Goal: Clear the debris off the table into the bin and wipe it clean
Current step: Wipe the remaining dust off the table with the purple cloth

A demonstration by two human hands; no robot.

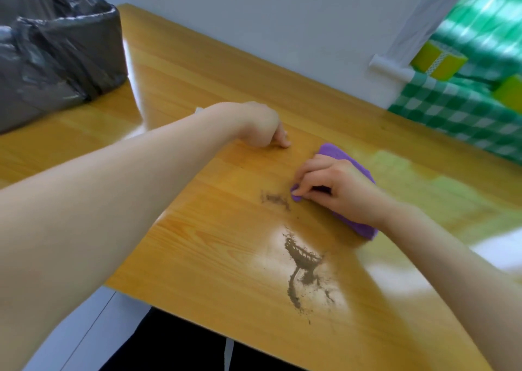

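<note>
The right grip (339,189) was closed narrowly on one purple cloth (348,158). Its fingers curled over the cloth's near-left edge, with the palm pressing the cloth flat against the counter (211,74). The cloth looked soft and napped, folded into a thick, rounded pad that showed beyond the hand at the far end and under the wrist.

The left grip (260,124) lay further out and to the left, apart from the cloth. Its fingers were curled under and one fingertip (284,142) touched the wood. Whether anything sat inside that curl could not be told.

Two patches of debris lay on the counter, both fine, grey-brown and powdery. The small smear (275,199) sat just left of the cloth's leading edge, close to the right fingertips. The larger patch (303,260) sat nearer the person's edge, dragged into curved streaks and a thin tail, with loose specks around it.

The counter was a glossy, honey-coloured wood-grain board with straight plank lines and pale glare spots. One bin (56,45) stood at the far left, lined with a crinkled grey-black plastic bag. It was well apart from both patches.

To the right, a green-and-white checked covering (452,110) met the counter.
</note>
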